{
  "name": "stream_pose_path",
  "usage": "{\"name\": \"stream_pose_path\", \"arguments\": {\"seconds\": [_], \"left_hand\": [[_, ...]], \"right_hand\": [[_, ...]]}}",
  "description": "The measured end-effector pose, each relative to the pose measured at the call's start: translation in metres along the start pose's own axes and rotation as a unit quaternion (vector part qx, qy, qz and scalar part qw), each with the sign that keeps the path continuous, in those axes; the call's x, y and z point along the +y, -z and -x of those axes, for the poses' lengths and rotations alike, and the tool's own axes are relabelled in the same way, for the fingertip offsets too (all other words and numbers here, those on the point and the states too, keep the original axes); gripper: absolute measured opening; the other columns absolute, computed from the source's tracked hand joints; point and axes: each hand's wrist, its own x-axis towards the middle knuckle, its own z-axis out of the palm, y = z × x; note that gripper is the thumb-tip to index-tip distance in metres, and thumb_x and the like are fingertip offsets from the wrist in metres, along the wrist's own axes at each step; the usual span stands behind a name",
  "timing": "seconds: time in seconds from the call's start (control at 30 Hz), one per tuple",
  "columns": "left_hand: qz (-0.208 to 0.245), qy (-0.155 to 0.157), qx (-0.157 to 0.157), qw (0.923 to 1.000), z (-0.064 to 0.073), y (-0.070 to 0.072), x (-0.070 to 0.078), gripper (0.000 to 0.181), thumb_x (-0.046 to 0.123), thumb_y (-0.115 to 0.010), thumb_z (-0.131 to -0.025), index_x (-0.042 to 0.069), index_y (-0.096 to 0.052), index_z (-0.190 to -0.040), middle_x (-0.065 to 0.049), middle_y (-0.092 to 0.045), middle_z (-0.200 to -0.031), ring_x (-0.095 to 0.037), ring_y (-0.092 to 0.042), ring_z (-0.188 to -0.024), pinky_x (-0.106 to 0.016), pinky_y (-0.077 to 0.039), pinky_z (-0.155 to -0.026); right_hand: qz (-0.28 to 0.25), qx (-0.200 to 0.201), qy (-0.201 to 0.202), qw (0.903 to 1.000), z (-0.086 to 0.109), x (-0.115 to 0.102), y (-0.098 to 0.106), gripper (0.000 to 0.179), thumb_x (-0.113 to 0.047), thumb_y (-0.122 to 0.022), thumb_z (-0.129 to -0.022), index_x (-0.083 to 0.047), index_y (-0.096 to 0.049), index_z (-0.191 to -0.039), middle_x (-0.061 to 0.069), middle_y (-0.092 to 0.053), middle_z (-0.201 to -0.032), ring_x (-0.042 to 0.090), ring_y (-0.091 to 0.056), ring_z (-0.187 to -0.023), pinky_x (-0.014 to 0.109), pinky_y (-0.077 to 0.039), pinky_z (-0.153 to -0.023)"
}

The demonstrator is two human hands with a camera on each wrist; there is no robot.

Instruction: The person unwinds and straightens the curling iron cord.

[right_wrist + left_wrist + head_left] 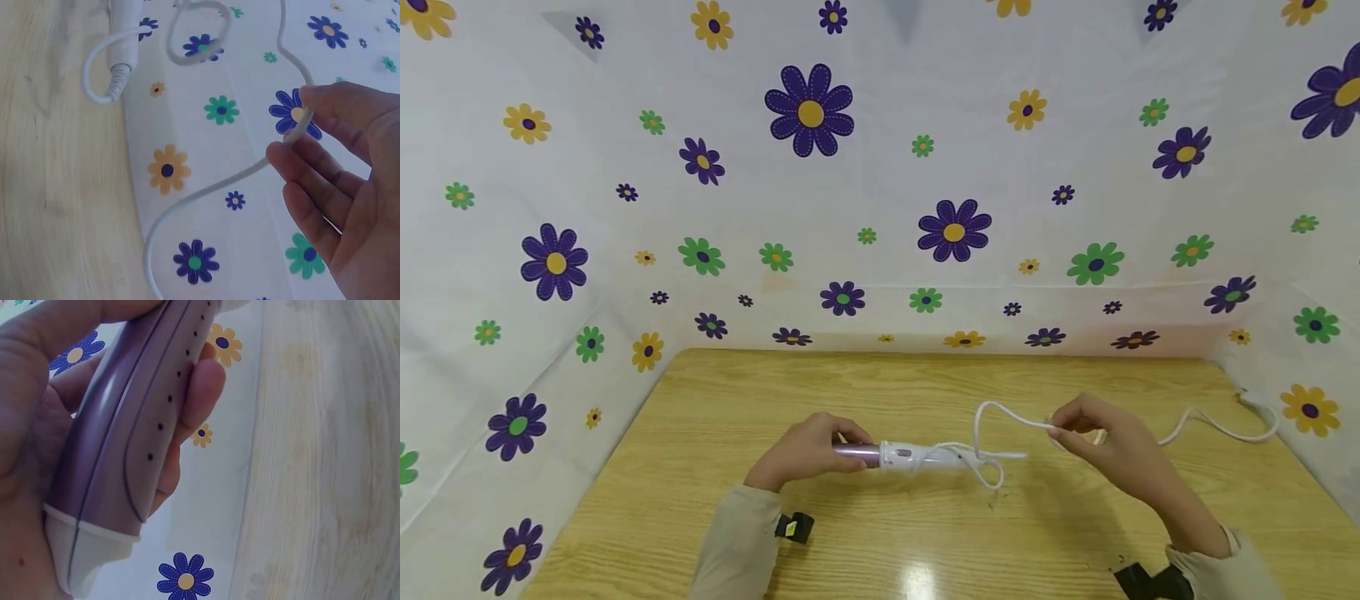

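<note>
My left hand point(808, 452) grips the purple end of a hair styling iron point(901, 455) with a white handle, lying roughly level in front of me. In the left wrist view, the fingers wrap round its purple body point(125, 425), which has a row of small dark dots and a white end. A white power cord point(1013, 413) loops loosely over the handle. My right hand point(1112, 450) pinches this cord between thumb and fingers, out to the right. The right wrist view shows the cord point(206, 184) hanging from those fingertips and its ribbed sleeve point(119, 81) at the iron's end.
The cord's far part point(1221, 429) runs to the table's right side, where a white plug point(1250, 398) lies near the edge. A wooden table point(850, 383) lies under the hands. Flower-printed cloth point(880, 183) surrounds it at the back and sides.
</note>
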Motion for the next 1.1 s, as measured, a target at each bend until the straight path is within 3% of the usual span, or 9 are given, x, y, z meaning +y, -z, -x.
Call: {"name": "stream_pose_path", "arguments": {"seconds": [0.17,0.43,0.67,0.8,1.1], "left_hand": [[-0.012,0.003,0.013,0.9998,0.001,0.002,0.001,0.027,0.029,-0.077,-0.080,0.019,-0.073,-0.105,0.002,-0.069,-0.097,-0.012,-0.059,-0.079,-0.028,-0.049,-0.070],[-0.012,0.006,0.041,0.9991,0.000,0.005,-0.003,0.029,0.029,-0.077,-0.080,0.018,-0.072,-0.106,0.001,-0.069,-0.097,-0.013,-0.060,-0.078,-0.030,-0.050,-0.071],[0.002,-0.003,0.040,0.9992,0.001,0.004,-0.002,0.029,0.027,-0.077,-0.080,0.015,-0.072,-0.106,-0.001,-0.070,-0.099,-0.014,-0.060,-0.078,-0.029,-0.050,-0.070],[0.007,-0.008,0.037,0.9993,0.001,0.004,-0.001,0.030,0.027,-0.077,-0.081,0.014,-0.072,-0.107,-0.002,-0.070,-0.099,-0.014,-0.059,-0.078,-0.028,-0.050,-0.070],[0.010,-0.005,0.030,0.9995,0.002,0.004,-0.001,0.029,0.027,-0.077,-0.081,0.014,-0.072,-0.107,-0.001,-0.070,-0.098,-0.014,-0.059,-0.077,-0.028,-0.050,-0.069]], "right_hand": [[-0.033,-0.015,0.072,0.9968,0.029,0.013,0.014,0.029,-0.002,-0.072,-0.082,-0.029,-0.064,-0.089,-0.014,-0.060,-0.093,-0.005,-0.054,-0.088,0.020,-0.048,-0.069],[-0.037,-0.075,0.056,0.9949,0.062,0.052,0.007,0.025,-0.003,-0.072,-0.082,-0.027,-0.063,-0.085,-0.015,-0.055,-0.097,-0.007,-0.048,-0.089,0.022,-0.044,-0.061],[-0.002,-0.135,0.055,0.9893,0.067,0.071,-0.013,0.019,-0.012,-0.073,-0.083,-0.028,-0.063,-0.085,-0.015,-0.050,-0.093,-0.010,-0.046,-0.089,0.022,-0.045,-0.064],[0.033,-0.156,0.059,0.9855,0.068,0.076,-0.024,0.016,-0.014,-0.073,-0.083,-0.027,-0.064,-0.084,-0.015,-0.048,-0.087,-0.008,-0.045,-0.080,0.021,-0.043,-0.062],[0.015,-0.189,0.035,0.9813,0.067,0.077,-0.029,0.010,-0.017,-0.071,-0.086,-0.023,-0.064,-0.088,-0.013,-0.048,-0.087,-0.008,-0.042,-0.075,0.020,-0.040,-0.060]]}}
